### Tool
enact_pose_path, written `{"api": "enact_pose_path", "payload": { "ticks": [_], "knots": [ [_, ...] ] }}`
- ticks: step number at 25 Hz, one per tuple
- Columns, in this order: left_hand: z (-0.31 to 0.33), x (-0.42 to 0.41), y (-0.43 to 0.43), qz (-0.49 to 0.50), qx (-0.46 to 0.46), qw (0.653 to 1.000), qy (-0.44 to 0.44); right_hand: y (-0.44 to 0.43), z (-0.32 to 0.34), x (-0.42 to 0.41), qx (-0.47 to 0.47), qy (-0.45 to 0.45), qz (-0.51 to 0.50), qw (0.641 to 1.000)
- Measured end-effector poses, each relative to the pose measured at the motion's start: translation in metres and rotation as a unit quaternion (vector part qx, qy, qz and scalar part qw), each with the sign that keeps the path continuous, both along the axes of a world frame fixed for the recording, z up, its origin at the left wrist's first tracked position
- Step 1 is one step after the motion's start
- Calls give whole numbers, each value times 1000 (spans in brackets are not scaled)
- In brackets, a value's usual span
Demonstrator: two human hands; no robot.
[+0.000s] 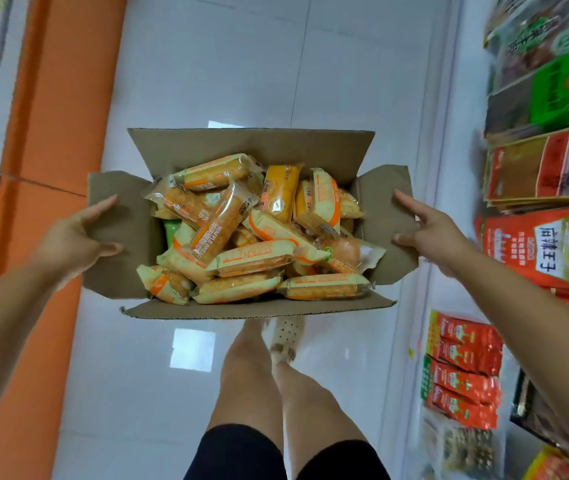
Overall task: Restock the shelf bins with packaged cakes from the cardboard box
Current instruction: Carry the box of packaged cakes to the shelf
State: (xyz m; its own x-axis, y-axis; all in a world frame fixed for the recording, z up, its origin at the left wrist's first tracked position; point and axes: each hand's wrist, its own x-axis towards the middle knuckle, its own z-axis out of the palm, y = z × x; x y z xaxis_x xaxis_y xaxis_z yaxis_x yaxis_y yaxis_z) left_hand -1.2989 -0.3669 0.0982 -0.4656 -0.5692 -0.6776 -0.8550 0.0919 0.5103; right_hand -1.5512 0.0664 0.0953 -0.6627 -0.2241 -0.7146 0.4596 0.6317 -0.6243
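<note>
Cardboard box, open, heaped packaged cakes

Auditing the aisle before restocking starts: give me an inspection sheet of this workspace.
Surface: glossy white tiled floor.
Job's things: cardboard box, flaps open, full of packaged cakes; one green pack among them.
Clutter: nothing seen.
Hands: left hand and right hand each grip a side flap.
Cables: nothing certain; a thin dark line crosses the orange strip.
Surroundings: snack packets shelved on the right.
</note>
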Motion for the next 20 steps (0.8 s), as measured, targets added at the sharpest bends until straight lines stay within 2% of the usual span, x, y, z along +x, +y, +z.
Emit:
{"api": "enact_pose_path", "payload": {
  "ticks": [9, 20],
  "knots": [
    [12, -273, -105, -66, -4, 997, 34, -80, 4, -233, -5, 25, -33, 999],
    [16, -545, -210, -31, -13, 999, 13, -213, 15, -541, -2, 19, 2, 1000]
  ]
}}
